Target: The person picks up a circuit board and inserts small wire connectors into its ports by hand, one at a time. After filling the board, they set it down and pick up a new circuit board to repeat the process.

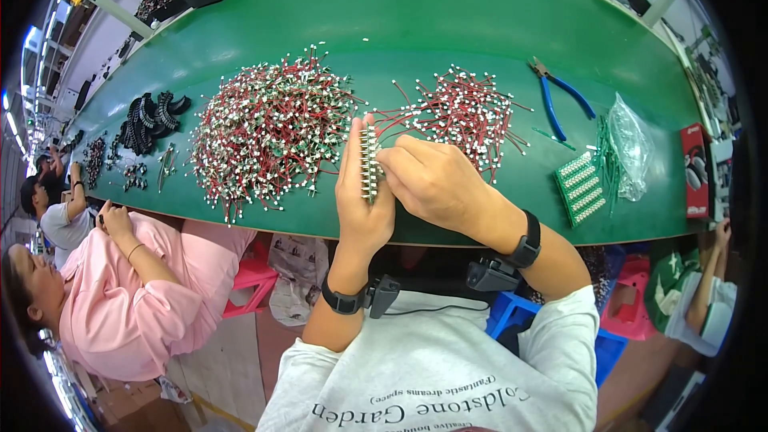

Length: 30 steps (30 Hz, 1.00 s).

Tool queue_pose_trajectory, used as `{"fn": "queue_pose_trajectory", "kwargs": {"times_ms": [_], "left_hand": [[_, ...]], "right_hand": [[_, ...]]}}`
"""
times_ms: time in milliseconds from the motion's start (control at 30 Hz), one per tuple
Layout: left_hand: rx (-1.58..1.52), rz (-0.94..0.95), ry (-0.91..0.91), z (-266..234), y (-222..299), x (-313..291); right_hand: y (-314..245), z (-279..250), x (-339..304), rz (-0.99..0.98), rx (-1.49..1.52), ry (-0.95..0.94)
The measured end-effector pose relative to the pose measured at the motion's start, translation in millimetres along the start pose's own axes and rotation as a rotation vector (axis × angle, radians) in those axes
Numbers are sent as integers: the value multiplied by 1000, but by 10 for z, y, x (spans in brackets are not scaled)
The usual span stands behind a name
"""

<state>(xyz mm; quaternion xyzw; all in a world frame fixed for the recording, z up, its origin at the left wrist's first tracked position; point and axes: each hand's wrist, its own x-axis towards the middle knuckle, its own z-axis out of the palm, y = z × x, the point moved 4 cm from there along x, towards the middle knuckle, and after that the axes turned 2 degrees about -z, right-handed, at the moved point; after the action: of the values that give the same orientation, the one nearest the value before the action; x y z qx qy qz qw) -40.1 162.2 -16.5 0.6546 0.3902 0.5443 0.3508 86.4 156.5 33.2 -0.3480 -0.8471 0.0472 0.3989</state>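
Observation:
Upright in my left hand is a narrow strip of small connectors, pale with metallic teeth; my fingers close along its sides. My right hand is pinched against the strip's right edge, and what lies between its fingertips is hidden. A bit of red wire shows just above those fingertips. Beyond my right hand spreads a pile of red wires with white plugs. To the left of my hands lies a larger heap of small connector boards with red wires.
Blue-handled pliers lie at the right, above green boards with white connectors and a clear plastic bag. Black curved parts rest on the green table at left. A person in pink sits close by on my left.

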Motion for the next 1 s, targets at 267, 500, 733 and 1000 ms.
{"fn": "queue_pose_trajectory", "kwargs": {"times_ms": [267,500,733,1000], "left_hand": [[87,-4,-6,26,26,1],[138,-4,3,12,75,10],[215,61,-22,-9,74,3],[187,64,-64,-40,81,-12]], "right_hand": [[-19,-2,-8,-27,-92,-2],[-29,24,-26,-36,-123,31],[-24,67,-44,-39,-85,39],[3,32,-23,5,-100,23]]}}
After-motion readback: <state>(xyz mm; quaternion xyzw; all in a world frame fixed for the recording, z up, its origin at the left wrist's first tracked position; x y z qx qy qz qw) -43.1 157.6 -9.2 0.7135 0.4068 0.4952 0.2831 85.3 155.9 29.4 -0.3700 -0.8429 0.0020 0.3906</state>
